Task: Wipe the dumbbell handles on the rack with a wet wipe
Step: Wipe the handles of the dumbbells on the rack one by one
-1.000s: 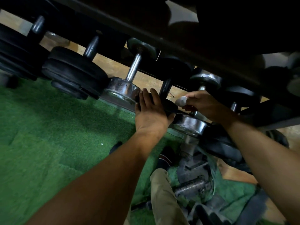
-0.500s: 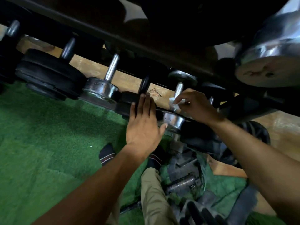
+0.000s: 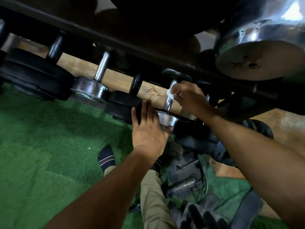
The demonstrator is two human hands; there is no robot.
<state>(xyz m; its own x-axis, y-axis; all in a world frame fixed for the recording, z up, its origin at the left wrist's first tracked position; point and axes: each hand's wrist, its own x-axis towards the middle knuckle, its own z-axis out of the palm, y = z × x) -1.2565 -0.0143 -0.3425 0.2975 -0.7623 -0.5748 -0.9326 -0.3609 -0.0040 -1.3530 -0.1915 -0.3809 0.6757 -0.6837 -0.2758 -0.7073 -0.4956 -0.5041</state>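
Observation:
A row of dumbbells lies across the lower tier of a dark rack [image 3: 115, 35]. My right hand [image 3: 191, 98] pinches a white wet wipe [image 3: 170, 96] against the chrome handle [image 3: 168, 103] of a small chrome dumbbell. My left hand [image 3: 148, 128] lies flat with straight fingers on the black dumbbell head [image 3: 122, 104] and the chrome head [image 3: 167, 119] beside it. Further left stand a chrome-handled dumbbell [image 3: 102, 65] and a large black one [image 3: 34, 78]. Part of the wiped handle is hidden by my fingers.
A big chrome dumbbell head [image 3: 259, 47] on the upper tier hangs close at the top right. Green turf [image 3: 41, 154] covers the floor at left. My socked foot [image 3: 106, 158] and trouser leg are below, next to loose weights and bars [image 3: 184, 185].
My right hand has slid the wipe up along the chrome handle. My left hand has stayed on the dumbbell heads. The camera has moved closer and lower under the rack.

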